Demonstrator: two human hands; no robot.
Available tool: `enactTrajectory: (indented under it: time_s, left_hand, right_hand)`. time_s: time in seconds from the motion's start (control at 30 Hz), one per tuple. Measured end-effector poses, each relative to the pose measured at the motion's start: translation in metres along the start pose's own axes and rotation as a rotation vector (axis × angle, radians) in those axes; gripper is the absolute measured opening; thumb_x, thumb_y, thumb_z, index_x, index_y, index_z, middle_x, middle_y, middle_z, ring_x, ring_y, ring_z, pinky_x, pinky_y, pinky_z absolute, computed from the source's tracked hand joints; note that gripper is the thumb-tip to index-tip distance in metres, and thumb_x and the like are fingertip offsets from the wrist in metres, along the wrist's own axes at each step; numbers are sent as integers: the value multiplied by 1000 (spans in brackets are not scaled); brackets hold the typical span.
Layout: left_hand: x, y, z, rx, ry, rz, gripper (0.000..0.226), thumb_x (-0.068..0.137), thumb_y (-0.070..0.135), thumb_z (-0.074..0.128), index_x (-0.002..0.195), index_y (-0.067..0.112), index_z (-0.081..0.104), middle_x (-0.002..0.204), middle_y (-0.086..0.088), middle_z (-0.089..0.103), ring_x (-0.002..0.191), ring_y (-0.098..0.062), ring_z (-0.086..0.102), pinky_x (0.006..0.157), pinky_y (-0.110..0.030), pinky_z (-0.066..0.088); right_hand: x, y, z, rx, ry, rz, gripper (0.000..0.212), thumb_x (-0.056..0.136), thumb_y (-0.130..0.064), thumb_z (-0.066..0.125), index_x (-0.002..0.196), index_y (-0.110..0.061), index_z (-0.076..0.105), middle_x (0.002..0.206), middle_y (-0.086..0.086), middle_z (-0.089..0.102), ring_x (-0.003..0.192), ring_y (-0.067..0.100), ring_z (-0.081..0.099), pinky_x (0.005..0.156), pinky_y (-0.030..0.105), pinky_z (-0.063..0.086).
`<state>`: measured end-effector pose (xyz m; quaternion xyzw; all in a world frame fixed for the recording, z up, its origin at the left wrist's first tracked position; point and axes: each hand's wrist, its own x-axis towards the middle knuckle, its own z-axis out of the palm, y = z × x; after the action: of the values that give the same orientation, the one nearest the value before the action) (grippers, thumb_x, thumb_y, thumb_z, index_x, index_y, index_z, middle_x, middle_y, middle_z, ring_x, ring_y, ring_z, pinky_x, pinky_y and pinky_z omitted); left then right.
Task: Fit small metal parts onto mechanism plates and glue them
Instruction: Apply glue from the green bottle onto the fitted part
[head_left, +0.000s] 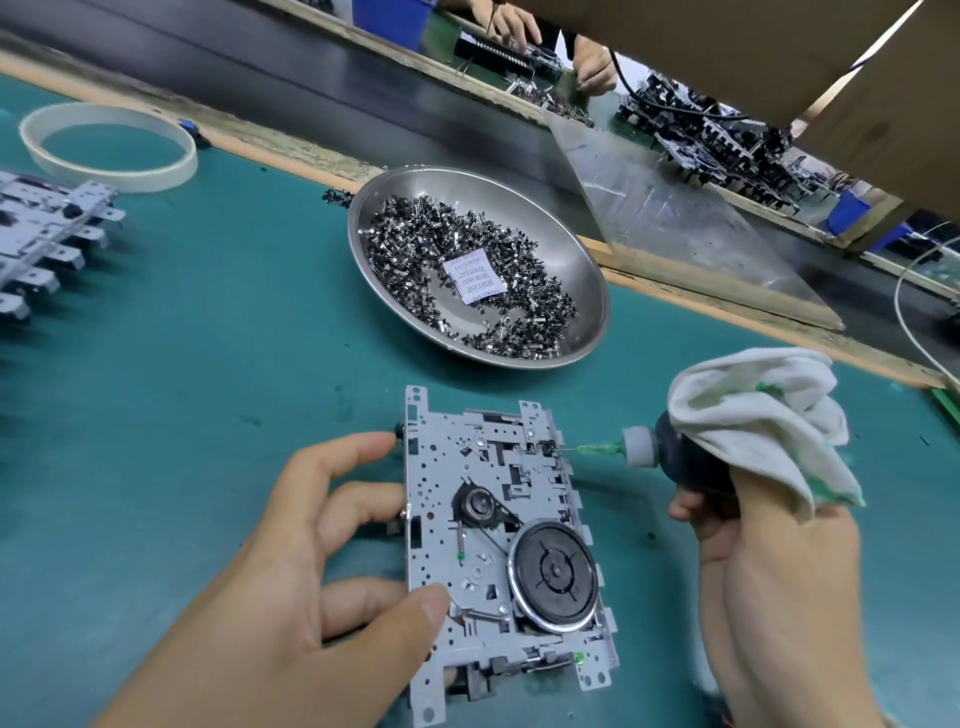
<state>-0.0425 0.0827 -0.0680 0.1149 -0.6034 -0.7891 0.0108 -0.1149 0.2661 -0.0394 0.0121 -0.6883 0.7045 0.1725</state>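
The mechanism plate lies flat on the green worktop, directly in front of me and just below the steel dish of small metal parts. My left hand grasps the plate by its left edge: fingers curled against the side, thumb pressing on the lower left face. My right hand is clenched around the dark glue bottle, with a white cloth bunched over the bottle's back.

Risks, as I judge them:
- Excess glue. The needle tip sits at a small fitting near the plate's upper right edge. Too firm a squeeze would flood the joint and could run into the slots beside it.
- Part displacement. Side pressure from the needle could nudge the small part out of its seat before the glue holds.
- Plate shift. My left hand holds one edge only; a push from the needle could pivot the plate on the worktop.
- Contamination. Green residue shows on the cloth; contact with the plate would smear it.

Orientation: the plate's long axis runs away from me, leaning slightly left at the far end. The large flywheel sits at the near right, the smaller pulley toward the middle. The bottle's long axis runs roughly crosswise to the plate, nozzle pointing left and slightly away.
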Motion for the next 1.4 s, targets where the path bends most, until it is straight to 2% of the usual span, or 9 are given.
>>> enactTrajectory:
  time_s: [0.17,0.3,0.43,0.67,0.83,1.0,1.17,1.3,1.4]
  left_hand:
    - [0,0,0,0,-12,-9,53,46,7,67,70,53,57,85,16,70,53,-27,68,50,-20,54]
    - [0,2,-1,-25,-27,-15,49,31,27,69,69,55,57,86,17,70,53,-27,68,49,-19,53]
    - [0,0,-1,-14,-23,-16,53,45,7,68,70,53,58,84,16,70,52,-26,68,45,-19,51]
    - [1,2,-2,-40,-39,-62,64,54,2,67,91,52,53,86,15,70,57,-28,69,46,-20,53]
    - [2,5,-2,-74,-65,-101,66,50,2,63,103,39,51,85,12,70,57,-30,69,42,-22,50]
    - [0,11,-6,-152,-96,-150,65,50,-6,63,107,24,56,87,2,72,61,-34,69,48,-30,56]
    - [-4,14,-4,-208,-66,-168,62,66,-37,48,104,11,60,84,-13,73,63,-17,70,44,-24,52]
    - [0,28,16,-179,-49,-106,59,70,-33,46,106,12,59,83,-10,73,69,-19,70,46,-24,54]
    - [16,44,40,-203,-35,-72,52,77,-24,50,105,19,59,86,-2,73,64,-26,70,41,-31,53]
  right_hand:
    - [0,1,0,-2,10,4,47,89,3,49,64,-30,71,59,-12,61,50,3,48,44,14,40]
    - [0,0,0,-16,0,0,48,89,4,49,64,-31,71,59,-12,61,50,2,48,44,14,40]
    - [0,-1,1,-11,-1,12,48,90,4,48,65,-31,72,59,-12,61,49,2,49,43,13,40]
    - [1,-1,-1,5,29,55,47,91,-2,49,65,-32,72,58,-12,61,47,1,47,44,13,41]
    - [4,-4,-6,161,74,220,8,78,-24,60,74,-22,67,64,-3,59,42,3,43,44,12,42]
    - [5,-11,-7,282,142,397,32,64,-38,58,81,-12,60,55,-3,58,35,3,40,37,10,38]
    - [7,-17,-14,417,168,449,34,64,-39,55,78,-8,60,54,1,59,33,3,40,34,10,36]
    - [11,-25,-23,469,246,399,36,62,-37,55,87,-12,59,71,5,57,34,5,43,34,11,34]
    - [14,-31,-29,495,317,309,32,60,-34,56,87,-17,58,60,-4,60,34,3,44,34,9,34]
